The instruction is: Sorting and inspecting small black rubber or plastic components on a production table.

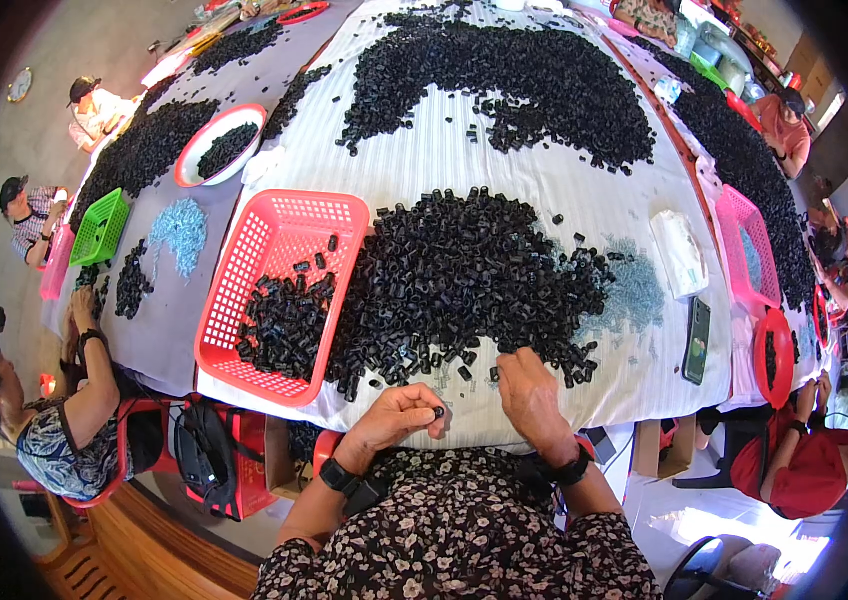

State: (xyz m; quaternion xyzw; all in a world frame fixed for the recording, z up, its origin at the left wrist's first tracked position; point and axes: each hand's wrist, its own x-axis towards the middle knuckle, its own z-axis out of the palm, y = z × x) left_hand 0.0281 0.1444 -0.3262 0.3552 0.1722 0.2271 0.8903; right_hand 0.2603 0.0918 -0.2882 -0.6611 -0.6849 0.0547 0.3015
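My left hand (pixel 392 422) is closed near the table's front edge, pinching a small black cylindrical plastic part (pixel 438 411) between thumb and fingers. To its right, my right hand (pixel 532 398) reaches the front edge of a big pile of similar black parts (pixel 464 270). Its fingers are pressed together and bent down; whatever they hold is hidden. A red plastic basket (pixel 356 215), partly filled with black parts, stands left of the pile. Small clear bluish pieces (pixel 634 290) lie scattered at the pile's right side.
Right of the clear pieces lie a white packet (pixel 679 252) and a dark phone (pixel 696 340). Farther back spreads another black heap (pixel 504 85). On the left are a white red-rimmed basin (pixel 184 165) and a green basket (pixel 101 227). Several people sit along both sides.
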